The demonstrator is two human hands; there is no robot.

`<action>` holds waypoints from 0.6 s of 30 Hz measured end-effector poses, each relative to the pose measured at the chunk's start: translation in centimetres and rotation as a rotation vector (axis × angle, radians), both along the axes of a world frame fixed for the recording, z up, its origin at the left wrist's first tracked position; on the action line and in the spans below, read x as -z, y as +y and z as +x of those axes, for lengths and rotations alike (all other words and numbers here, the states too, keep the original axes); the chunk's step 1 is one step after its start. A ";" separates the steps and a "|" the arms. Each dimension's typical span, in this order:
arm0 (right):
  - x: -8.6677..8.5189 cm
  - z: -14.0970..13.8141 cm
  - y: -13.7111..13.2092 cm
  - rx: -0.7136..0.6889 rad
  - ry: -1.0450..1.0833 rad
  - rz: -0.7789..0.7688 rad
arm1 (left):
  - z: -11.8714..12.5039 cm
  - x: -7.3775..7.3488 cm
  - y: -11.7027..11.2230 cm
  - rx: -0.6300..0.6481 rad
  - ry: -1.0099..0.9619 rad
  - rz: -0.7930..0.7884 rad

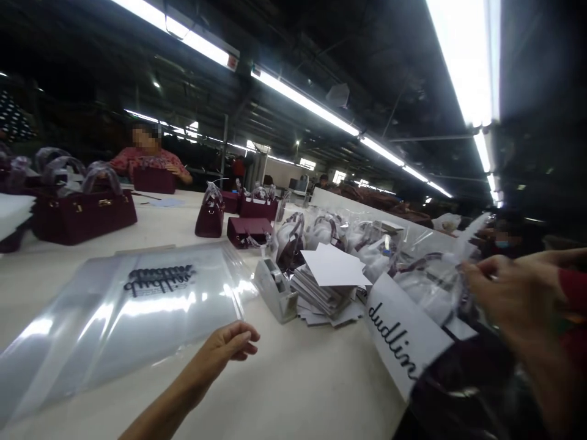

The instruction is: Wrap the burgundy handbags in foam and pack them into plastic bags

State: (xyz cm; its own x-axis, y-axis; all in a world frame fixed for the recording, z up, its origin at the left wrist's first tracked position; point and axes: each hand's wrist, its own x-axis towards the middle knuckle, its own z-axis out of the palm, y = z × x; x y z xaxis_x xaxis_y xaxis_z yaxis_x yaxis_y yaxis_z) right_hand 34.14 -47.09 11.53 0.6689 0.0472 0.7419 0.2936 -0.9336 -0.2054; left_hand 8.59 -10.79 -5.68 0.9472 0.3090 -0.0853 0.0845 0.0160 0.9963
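Observation:
My left hand [232, 342] hovers over the white table with its fingers loosely curled and nothing in them. To its left lies a stack of clear plastic bags [151, 318] with black script lettering. At the right, my right hand [518, 299], smeared by motion, has its fingers at the top of a clear plastic bag [470, 235]. Below it is a dark, plastic-wrapped handbag [463, 391], partly out of view. A white sheet lettered "dudlin" [394, 336] slants beside it. A red-sleeved arm [571, 275] reaches in close behind; it appears to be another person's.
A tape dispenser [277, 290] and a pile of white cards [328, 281] stand mid-table. Behind them are several plastic-wrapped handbags [321, 229]. Maroon handbags [85, 211] line the left and far side. A person [149, 153] handles a maroon bag across the table.

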 end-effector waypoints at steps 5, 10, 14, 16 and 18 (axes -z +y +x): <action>6.2 4.1 5.5 0.069 0.123 -0.087 | -2.4 5.7 0.4 -0.214 0.099 -0.098; 5.9 3.1 5.3 0.076 0.191 -0.144 | -4.3 8.9 0.2 -0.371 0.079 -0.312; 5.5 -0.9 3.3 0.077 0.130 -0.136 | -4.7 9.4 0.6 -0.383 0.039 -0.357; 7.3 -3.7 1.9 0.072 -0.109 -0.066 | -4.8 9.6 0.8 -0.372 0.023 -0.364; 10.8 -6.4 0.6 0.087 -0.356 0.057 | -4.8 9.9 1.0 -0.357 0.020 -0.362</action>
State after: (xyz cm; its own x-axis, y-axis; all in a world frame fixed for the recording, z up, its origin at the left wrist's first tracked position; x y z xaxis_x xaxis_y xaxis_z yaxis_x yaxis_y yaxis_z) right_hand 27.69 -46.53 0.71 0.3677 -0.0465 0.9288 0.2756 -0.9484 -0.1566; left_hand 3.82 -9.79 -15.55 0.7850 0.5606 -0.2638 0.0298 0.3910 0.9199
